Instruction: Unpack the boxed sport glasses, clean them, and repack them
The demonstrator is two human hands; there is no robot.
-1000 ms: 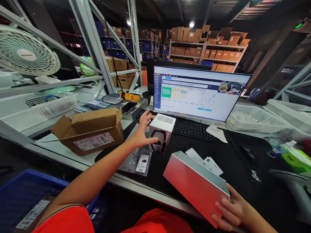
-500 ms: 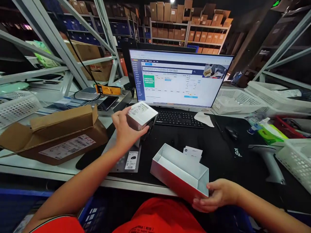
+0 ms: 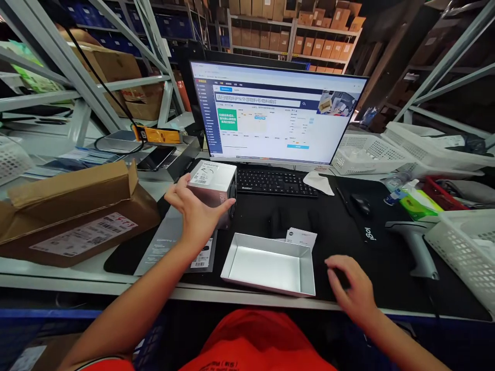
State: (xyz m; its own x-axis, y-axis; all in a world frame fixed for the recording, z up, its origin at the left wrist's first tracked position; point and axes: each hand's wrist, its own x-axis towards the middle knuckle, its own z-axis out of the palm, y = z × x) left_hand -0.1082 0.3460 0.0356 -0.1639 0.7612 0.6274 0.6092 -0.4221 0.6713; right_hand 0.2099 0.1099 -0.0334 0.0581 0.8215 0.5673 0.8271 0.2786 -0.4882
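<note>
In the head view, the left hand point(image 3: 199, 214) has its fingers clamped on a silver-white product box point(image 3: 212, 188) beside the keyboard point(image 3: 274, 183)'s left end, while the right hand point(image 3: 351, 288), curled loosely around nothing, has just let go of the open box tray point(image 3: 266, 265) and is now free. The tray rests on the black desk mat point(image 3: 344, 234), its silver inside bare; further left, the open cardboard carton point(image 3: 77, 221)'s contents are hidden, and the white perforated basket point(image 3: 373, 167) holds pale items too indistinct to name.
</note>
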